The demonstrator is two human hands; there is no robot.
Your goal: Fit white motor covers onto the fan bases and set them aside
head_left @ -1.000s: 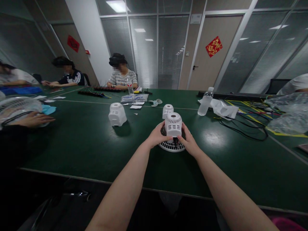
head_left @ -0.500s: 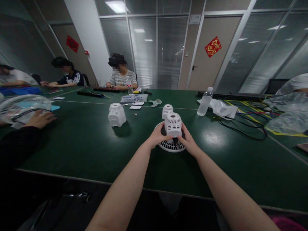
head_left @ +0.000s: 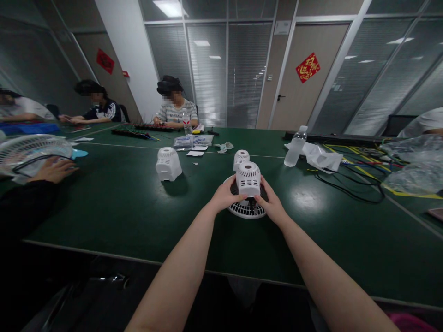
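Domed white vented plas. housing (head_left: 248, 180): smooth, matt; round white slatted plas. grille (head_left: 245, 214): ditto. Wide green tabletop (head_left: 166, 216): smooth, semi-gloss (w/ bright glare).

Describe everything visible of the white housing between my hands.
The domed white housing looks like plastic, with a grey round spot on top, slanted slots around it and horizontal slots on the near side. Roughly upright above the round grille, it is held between the left hand and right hand.

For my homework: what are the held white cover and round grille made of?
White cover: probably plastic, smooth and matte, since its vents look moulded in.
Round grille: maybe smooth plastic, from its even white ribs, but painted metal is possible.
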